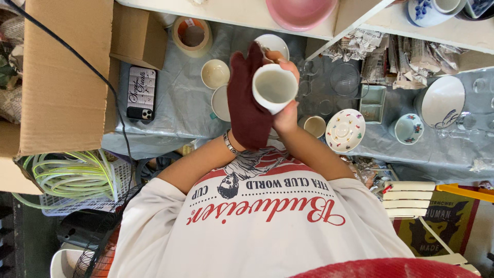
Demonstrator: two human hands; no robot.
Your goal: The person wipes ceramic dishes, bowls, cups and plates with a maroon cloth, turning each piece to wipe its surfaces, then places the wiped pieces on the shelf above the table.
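Note:
My right hand [286,117] holds a white cup [274,86] by its side, the mouth facing me and the inside bare. My left hand [232,139], a beaded bracelet on the wrist, is mostly hidden under a dark red cloth [247,103] that it holds pressed against the cup's left side. Both hands are raised over a table covered in grey plastic sheet [175,103]. Right under them lie a white saucer [221,103] and a small beige cup [315,125].
A large cardboard box [62,77], a phone [141,93] and a tape roll [191,35] sit at left. A cream bowl [215,73], a flowered saucer [345,130], a flowered cup [407,128], a bird-painted plate [442,101] and clear glasses [345,80] crowd the table. A shelf holds a pink bowl [298,11].

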